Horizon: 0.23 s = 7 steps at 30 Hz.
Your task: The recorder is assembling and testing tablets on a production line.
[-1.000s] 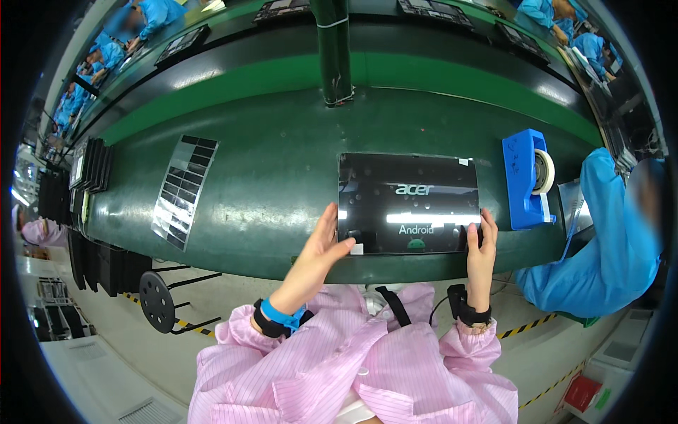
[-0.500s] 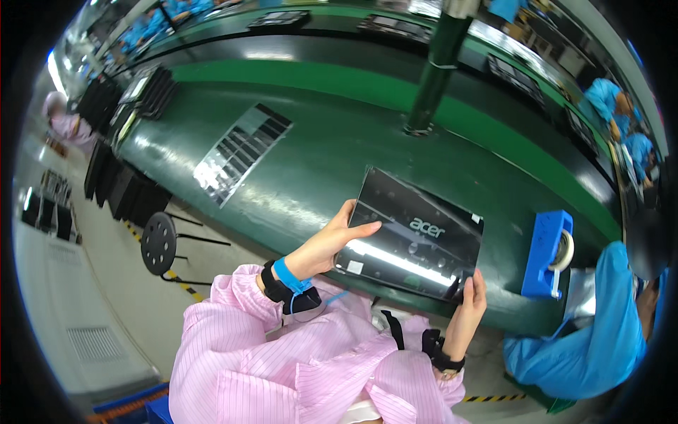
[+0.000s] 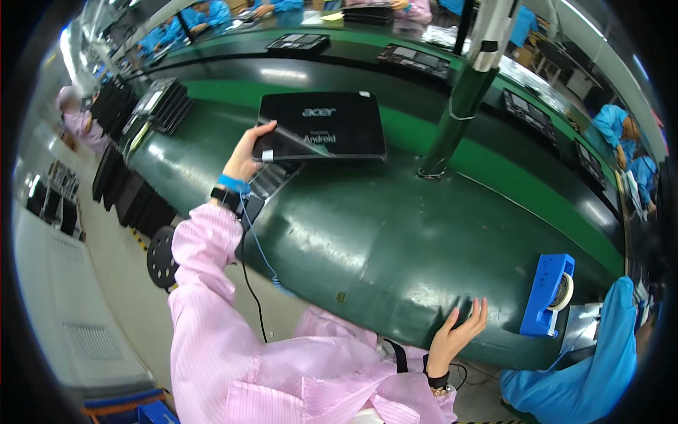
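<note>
My left hand (image 3: 246,150) reaches far out and grips a black tablet (image 3: 346,134) by its left edge, thumb on top. The tablet has pale lettering and small white labels near two of its corners, and hangs over the far side of the green table (image 3: 332,233). Below it, a sheet of dark strips (image 3: 272,182) shows only in part. My right hand (image 3: 455,336) is empty, its fingers apart, low over the table's near edge. A black band and a blue wristband (image 3: 234,185) with a coiled cord circle my left wrist.
A blue tape dispenser (image 3: 542,297) stands at the right, beside a co-worker's blue sleeve (image 3: 593,357). A green post (image 3: 459,116) rises behind the table. Beyond runs a dark conveyor line (image 3: 353,67) carrying opened devices. Stacked black trays (image 3: 161,106) stand far left, a black stool (image 3: 162,258) below.
The tablet has moved up and left, away from my body, in my left hand. My right hand has let go of it and stays near the front edge.
</note>
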{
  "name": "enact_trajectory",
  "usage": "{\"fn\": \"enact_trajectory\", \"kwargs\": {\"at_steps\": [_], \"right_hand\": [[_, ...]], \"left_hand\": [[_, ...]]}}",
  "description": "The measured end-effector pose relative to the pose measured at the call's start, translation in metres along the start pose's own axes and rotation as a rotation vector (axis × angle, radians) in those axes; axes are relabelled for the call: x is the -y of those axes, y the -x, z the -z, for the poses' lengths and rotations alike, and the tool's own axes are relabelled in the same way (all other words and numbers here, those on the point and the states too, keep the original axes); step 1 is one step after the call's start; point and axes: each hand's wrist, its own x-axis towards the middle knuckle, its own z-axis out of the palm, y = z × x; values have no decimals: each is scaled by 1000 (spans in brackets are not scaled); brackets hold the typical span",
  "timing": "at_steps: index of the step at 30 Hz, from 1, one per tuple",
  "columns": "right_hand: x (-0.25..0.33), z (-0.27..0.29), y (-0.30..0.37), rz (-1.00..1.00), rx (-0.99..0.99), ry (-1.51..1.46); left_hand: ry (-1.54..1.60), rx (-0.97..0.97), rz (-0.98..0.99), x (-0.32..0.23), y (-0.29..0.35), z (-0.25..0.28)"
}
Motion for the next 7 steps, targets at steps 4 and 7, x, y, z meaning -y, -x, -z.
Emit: {"fn": "enact_trajectory", "kwargs": {"at_steps": [4, 7], "right_hand": [[-3, -2, 0, -95, -68, 26], [-4, -2, -1, -118, -38, 30]], "left_hand": [[-69, -27, -38, -12, -96, -27], [-107, 87, 13, -6, -153, -50]]}}
